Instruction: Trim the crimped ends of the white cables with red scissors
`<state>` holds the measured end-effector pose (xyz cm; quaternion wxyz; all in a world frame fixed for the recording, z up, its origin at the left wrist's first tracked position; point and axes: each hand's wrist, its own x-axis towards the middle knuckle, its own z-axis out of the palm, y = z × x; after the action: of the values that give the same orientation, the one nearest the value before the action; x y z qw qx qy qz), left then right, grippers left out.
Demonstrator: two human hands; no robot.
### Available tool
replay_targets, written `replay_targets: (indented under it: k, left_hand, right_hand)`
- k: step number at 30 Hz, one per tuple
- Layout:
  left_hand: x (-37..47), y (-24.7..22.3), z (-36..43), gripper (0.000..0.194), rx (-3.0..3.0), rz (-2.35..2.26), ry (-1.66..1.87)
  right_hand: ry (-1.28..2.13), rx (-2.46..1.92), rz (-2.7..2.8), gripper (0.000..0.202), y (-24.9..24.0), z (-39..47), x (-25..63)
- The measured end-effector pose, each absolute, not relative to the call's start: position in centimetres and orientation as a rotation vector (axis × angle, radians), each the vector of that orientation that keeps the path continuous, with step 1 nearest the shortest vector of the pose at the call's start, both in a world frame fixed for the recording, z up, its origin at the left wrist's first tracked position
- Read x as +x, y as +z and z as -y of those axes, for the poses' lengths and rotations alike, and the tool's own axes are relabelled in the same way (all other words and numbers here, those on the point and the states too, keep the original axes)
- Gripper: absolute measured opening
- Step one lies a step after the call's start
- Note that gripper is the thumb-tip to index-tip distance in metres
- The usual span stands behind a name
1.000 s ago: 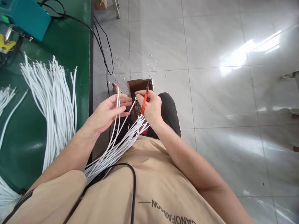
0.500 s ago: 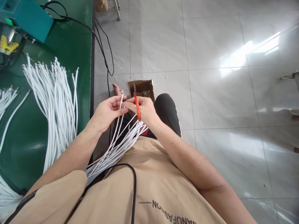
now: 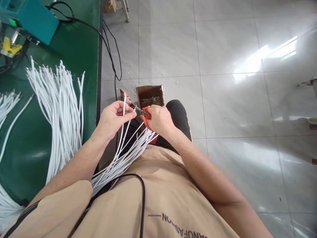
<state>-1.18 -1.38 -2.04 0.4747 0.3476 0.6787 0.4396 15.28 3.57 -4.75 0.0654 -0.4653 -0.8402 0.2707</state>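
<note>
My left hand (image 3: 112,115) pinches white cables (image 3: 124,107) between thumb and fingers; one stands up past the fingertips. In my right hand (image 3: 162,120) is a pair of pliers (image 3: 146,115) with orange-red handles. Its dark jaws point left and reach the cable end at my left fingertips. Whether the jaws are closed on it is too small to tell. The other ends of a loose white cable bundle (image 3: 128,155) lie across my lap, below both hands.
Below my hands an open cardboard box (image 3: 150,91) holds small clippings, and more bits lie scattered on the tiled floor (image 3: 173,49). At left, a green table (image 3: 84,39) bears a large cable bundle (image 3: 61,112), a teal machine (image 3: 37,19) and a black cord (image 3: 91,28).
My right hand has turned the pliers from pointing away to pointing left, bringing the jaws to the cable at my left fingertips. My left hand stays nearly in place.
</note>
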Motion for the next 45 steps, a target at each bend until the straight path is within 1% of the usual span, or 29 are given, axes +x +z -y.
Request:
replay_targets:
  k: [7, 14, 18, 21, 29, 32, 37, 39, 45]
  left_hand:
    - [-1.1, -2.2, 1.4, 0.03, 0.925, -1.7, 1.057]
    - [-1.1, -2.3, 1.6, 0.026, 0.99, -1.73, 1.031]
    - [-1.1, -2.3, 1.6, 0.024, 1.02, -1.744, 1.014]
    - [-1.2, -2.3, 1.6, 0.024, 1.024, -1.768, 1.008]
    - [-1.1, -2.4, 1.6, 0.022, 0.983, -1.658, 1.071]
    - [-1.1, -2.4, 1.6, 0.025, 0.986, -1.701, 1.075]
    - [-0.9, -2.2, 1.8, 0.029, 1.062, -1.8, 1.021]
    - [-0.8, -2.0, 1.8, 0.029, 1.082, -1.825, 1.006]
    - [-0.3, -2.0, 1.9, 0.028, 1.086, -1.797, 1.033]
  right_hand:
    - [0.797, -1.424, 2.636, 0.025, -3.9, -3.7, 15.3]
    - [0.758, -1.377, 2.658, 0.026, -4.2, -3.6, 15.4]
    - [0.815, -1.414, 2.653, 0.026, -4.0, -3.6, 15.4]
    - [0.873, -1.434, 2.646, 0.023, -3.8, -3.5, 15.4]
    - [0.969, -1.459, 2.553, 0.024, -4.5, -3.5, 15.6]
    - [1.135, -1.482, 2.265, 0.022, -4.7, -3.6, 15.6]
    - [1.676, -1.303, 1.526, 0.027, -4.2, -3.6, 14.7]
    - [1.755, -1.282, 1.373, 0.027, -4.0, -3.5, 14.3]
    - [1.879, -1.255, 1.077, 0.013, -3.7, -3.1, 13.7]
